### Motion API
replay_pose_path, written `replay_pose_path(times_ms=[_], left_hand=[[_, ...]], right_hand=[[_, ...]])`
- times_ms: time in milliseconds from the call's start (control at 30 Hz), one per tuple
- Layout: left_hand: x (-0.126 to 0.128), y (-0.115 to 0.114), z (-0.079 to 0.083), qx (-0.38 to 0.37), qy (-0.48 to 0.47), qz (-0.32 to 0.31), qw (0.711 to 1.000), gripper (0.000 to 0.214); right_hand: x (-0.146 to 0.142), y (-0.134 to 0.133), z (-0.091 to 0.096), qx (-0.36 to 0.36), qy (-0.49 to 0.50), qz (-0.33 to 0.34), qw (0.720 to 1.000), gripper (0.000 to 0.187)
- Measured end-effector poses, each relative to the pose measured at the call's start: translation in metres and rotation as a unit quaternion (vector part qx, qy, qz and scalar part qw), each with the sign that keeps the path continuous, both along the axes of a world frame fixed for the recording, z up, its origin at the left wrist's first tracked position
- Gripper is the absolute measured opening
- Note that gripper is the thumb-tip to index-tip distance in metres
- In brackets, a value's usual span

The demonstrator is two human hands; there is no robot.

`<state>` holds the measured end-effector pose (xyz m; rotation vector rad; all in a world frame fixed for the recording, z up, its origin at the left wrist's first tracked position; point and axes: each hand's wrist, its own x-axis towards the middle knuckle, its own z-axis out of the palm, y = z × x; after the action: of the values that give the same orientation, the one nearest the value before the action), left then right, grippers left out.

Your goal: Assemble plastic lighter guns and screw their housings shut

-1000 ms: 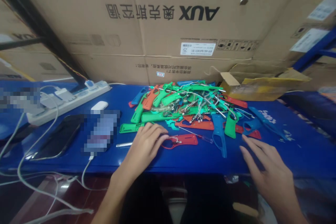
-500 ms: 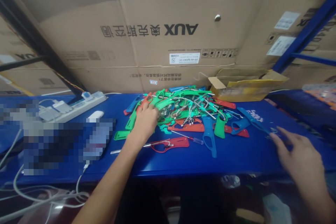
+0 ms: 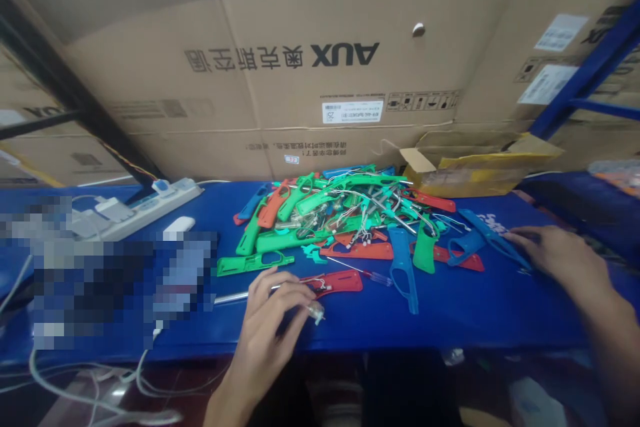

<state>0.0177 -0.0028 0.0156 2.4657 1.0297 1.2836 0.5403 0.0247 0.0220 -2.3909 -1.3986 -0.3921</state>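
My left hand (image 3: 274,313) is above the table's near edge, its fingers closed on a small clear plastic lighter tank (image 3: 315,311). Just behind those fingers, a red lighter casing (image 3: 343,281) with a metal tube and thin white wires lies on the table. On the right, my right hand (image 3: 563,257) has its fingertips closed at the edge of a blue lighter casing (image 3: 493,235), which still rests on the tabletop. Between the hands is a heap of green, red and blue lighter casings (image 3: 350,200) mixed with metal tubes, wires and clear tanks.
A screwdriver (image 3: 377,276) lies in front of the heap. An open cardboard box (image 3: 470,173) stands behind it at right. To the left are a power strip (image 3: 163,197), a white plug-like piece (image 3: 180,225) and cables. Large cartons (image 3: 280,7) wall off the back.
My left hand has come from the heap to the table's near edge with the clear tank in its fingers. My right hand has moved up and left to the blue casing.
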Motion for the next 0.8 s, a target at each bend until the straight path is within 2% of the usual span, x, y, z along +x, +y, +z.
replay_pose_path(times_ms=[67,167,567,700,800], left_hand=[[-0.002,0.001,-0.002,-0.017,-0.032,-0.006,0.999,0.022],[-0.001,0.004,-0.001,-0.021,-0.034,-0.008,0.999,0.024],[-0.001,0.002,-0.005,-0.026,-0.073,-0.002,0.997,0.028],[0.0,0.002,-0.004,-0.035,-0.075,-0.008,0.997,0.027],[0.001,0.002,-0.003,-0.044,-0.068,-0.011,0.997,0.026]], right_hand=[[0.0,0.006,0.002,-0.051,0.035,-0.023,0.998,0.028],[-0.003,0.01,0.005,-0.082,0.055,-0.052,0.994,0.026],[-0.019,0.01,0.01,-0.105,0.045,-0.067,0.991,0.026],[-0.023,0.011,0.014,-0.082,0.023,-0.063,0.994,0.029],[-0.023,0.013,0.012,-0.007,-0.013,-0.023,1.0,0.032]])
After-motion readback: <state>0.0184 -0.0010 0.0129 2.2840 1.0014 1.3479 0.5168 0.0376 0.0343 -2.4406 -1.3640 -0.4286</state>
